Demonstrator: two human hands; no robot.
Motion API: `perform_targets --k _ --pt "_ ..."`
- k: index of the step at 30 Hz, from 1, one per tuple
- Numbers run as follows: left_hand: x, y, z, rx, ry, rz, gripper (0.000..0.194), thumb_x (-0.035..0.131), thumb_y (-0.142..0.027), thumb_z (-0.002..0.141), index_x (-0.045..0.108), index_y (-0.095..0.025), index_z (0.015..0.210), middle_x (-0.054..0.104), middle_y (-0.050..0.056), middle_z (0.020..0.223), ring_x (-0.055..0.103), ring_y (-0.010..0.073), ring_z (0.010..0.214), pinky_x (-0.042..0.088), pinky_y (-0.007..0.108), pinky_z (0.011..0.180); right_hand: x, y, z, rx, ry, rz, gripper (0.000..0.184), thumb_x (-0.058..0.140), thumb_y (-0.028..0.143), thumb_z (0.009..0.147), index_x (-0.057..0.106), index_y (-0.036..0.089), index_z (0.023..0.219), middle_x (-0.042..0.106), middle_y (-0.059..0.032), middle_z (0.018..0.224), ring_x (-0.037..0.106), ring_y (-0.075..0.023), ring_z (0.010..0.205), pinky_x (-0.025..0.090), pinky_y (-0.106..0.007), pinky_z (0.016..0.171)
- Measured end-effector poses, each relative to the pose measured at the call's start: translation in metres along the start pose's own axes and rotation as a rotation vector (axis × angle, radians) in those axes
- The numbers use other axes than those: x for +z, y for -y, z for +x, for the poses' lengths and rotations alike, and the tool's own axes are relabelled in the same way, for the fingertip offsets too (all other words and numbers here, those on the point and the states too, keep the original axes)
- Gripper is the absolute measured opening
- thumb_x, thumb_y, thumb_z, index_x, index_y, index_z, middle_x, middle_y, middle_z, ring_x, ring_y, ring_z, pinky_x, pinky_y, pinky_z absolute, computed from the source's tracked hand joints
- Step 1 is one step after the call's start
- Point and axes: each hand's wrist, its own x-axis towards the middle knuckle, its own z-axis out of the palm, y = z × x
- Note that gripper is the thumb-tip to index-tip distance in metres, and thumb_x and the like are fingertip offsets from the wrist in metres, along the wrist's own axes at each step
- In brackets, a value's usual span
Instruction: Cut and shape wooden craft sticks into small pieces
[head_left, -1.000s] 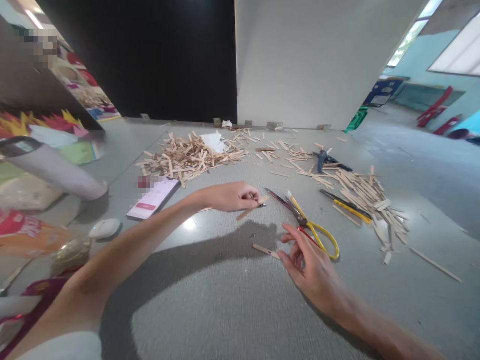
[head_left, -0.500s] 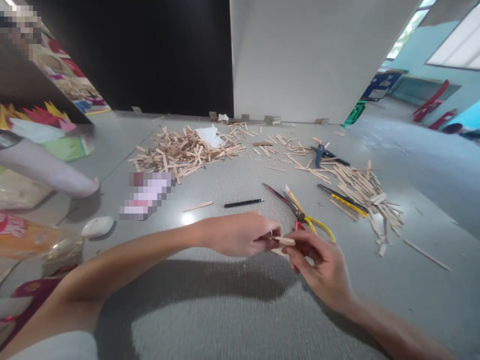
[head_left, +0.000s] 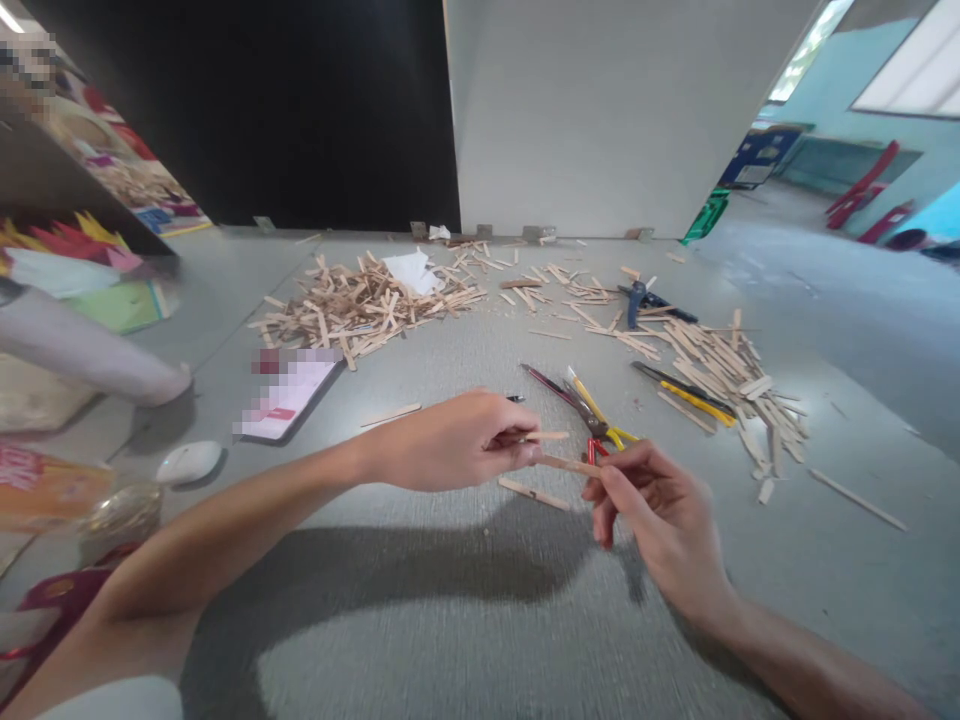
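Note:
My left hand (head_left: 465, 440) is closed on thin wooden craft sticks. One short stick (head_left: 551, 436) juts out to the right from its fingers. A second craft stick (head_left: 574, 465) runs between both hands, its left end at my left fingertips. My right hand (head_left: 660, 520) pinches that stick's right end between thumb and forefinger, the other fingers curled below. Just under the hands another craft stick (head_left: 534, 493) with a dark mark lies on the table. Behind my right hand are yellow-handled scissors (head_left: 596, 425), partly hidden, and a dark pen-like tool (head_left: 544, 376).
A heap of craft sticks (head_left: 352, 305) with white paper (head_left: 412, 272) lies at the back left; more sticks (head_left: 709, 360) spread at right near blue-handled cutters (head_left: 637, 300) and a yellow cutter knife (head_left: 697, 402). A phone (head_left: 300, 400) and white mouse (head_left: 189, 462) lie left. Upright panels (head_left: 585, 120) stand behind.
My hands have moved slightly apart, with a stick now stretched between them. My left hand has shifted a little left and up, uncovering the marked stick below and hiding most of the black pen.

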Motion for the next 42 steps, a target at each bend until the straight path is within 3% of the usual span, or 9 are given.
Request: perform_targets --k 8,16,19,21,24,27,30,35,42 --pt "0.007 -0.005 -0.001 -0.006 -0.059 0.007 0.036 0.047 -0.035 0.11 0.045 -0.022 0.077 0.031 -0.008 0.062 0.028 0.0106 0.056 0.023 0.026 0.054 -0.002 -0.004 -0.002 0.141 0.153 0.065 0.032 0.082 0.049 0.097 0.08 0.019 0.109 0.077 -0.0013 0.067 0.065 -0.0105 0.041 0.055 -0.018 0.04" --pt "0.01 -0.009 -0.004 -0.031 -0.082 0.062 0.032 0.046 -0.033 0.11 0.05 -0.021 0.081 0.041 -0.008 0.061 0.035 0.0109 0.055 0.026 0.025 0.057 -0.001 -0.004 -0.004 0.151 0.152 0.047 0.034 0.08 0.053 0.097 0.074 0.019 0.095 0.079 -0.0029 0.068 0.067 -0.0116 0.042 0.055 -0.019 0.04" --pt "0.009 -0.011 -0.003 -0.043 -0.063 0.027 0.038 0.045 -0.039 0.111 0.052 -0.021 0.078 0.04 -0.007 0.062 0.034 0.0114 0.056 0.027 0.026 0.058 -0.002 -0.007 -0.002 0.026 0.08 -0.064 0.023 0.078 0.042 0.099 0.08 0.019 0.097 0.08 -0.0036 0.07 0.067 -0.0131 0.041 0.055 -0.021 0.038" --pt "0.009 -0.012 -0.002 -0.077 -0.013 -0.034 0.045 0.041 -0.045 0.113 0.061 -0.019 0.081 0.042 -0.005 0.064 0.038 0.0122 0.059 0.03 0.026 0.06 -0.004 -0.008 -0.001 -0.134 0.027 -0.195 0.011 0.076 0.028 0.098 0.085 0.022 0.1 0.081 -0.0029 0.071 0.068 -0.014 0.045 0.056 -0.023 0.041" --pt "0.01 -0.012 0.002 -0.157 0.065 -0.162 0.048 0.041 -0.05 0.112 0.068 -0.017 0.088 0.04 -0.006 0.064 0.04 0.0127 0.059 0.03 0.026 0.058 -0.008 -0.009 0.001 -0.372 -0.002 -0.383 0.026 0.072 0.011 0.094 0.088 0.029 0.104 0.084 -0.0011 0.077 0.071 -0.0149 0.052 0.058 -0.025 0.046" --pt "0.011 -0.012 0.003 -0.148 0.075 -0.238 0.043 0.045 -0.047 0.11 0.063 -0.018 0.084 0.039 -0.007 0.065 0.035 0.0111 0.057 0.028 0.025 0.056 -0.01 -0.008 0.0 -0.452 0.007 -0.447 0.034 0.071 0.006 0.094 0.087 0.032 0.111 0.086 0.0005 0.087 0.072 -0.0132 0.053 0.057 -0.024 0.046" --pt "0.012 -0.014 0.002 -0.118 0.053 -0.254 0.041 0.046 -0.044 0.11 0.061 -0.018 0.082 0.04 -0.007 0.065 0.034 0.0103 0.056 0.028 0.025 0.055 -0.01 -0.008 -0.002 -0.444 0.02 -0.474 0.031 0.073 0.009 0.094 0.085 0.031 0.112 0.086 0.0011 0.087 0.072 -0.0134 0.055 0.057 -0.023 0.047" --pt "0.012 -0.018 -0.001 -0.193 0.038 -0.225 0.041 0.046 -0.044 0.108 0.061 -0.017 0.081 0.039 -0.006 0.065 0.034 0.0107 0.056 0.027 0.025 0.053 -0.01 -0.01 -0.005 -0.39 0.013 -0.445 0.027 0.075 0.013 0.095 0.082 0.028 0.116 0.086 -0.0005 0.088 0.074 -0.0141 0.055 0.062 -0.025 0.051" --pt "0.016 -0.019 -0.002 -0.159 0.028 -0.191 0.04 0.047 -0.041 0.108 0.055 -0.019 0.075 0.034 -0.007 0.064 0.031 0.0105 0.057 0.025 0.026 0.053 -0.006 -0.009 -0.003 -0.276 -0.008 -0.35 0.012 0.072 0.018 0.096 0.081 0.024 0.1 0.083 -0.0027 0.08 0.074 -0.0156 0.053 0.058 -0.023 0.044"
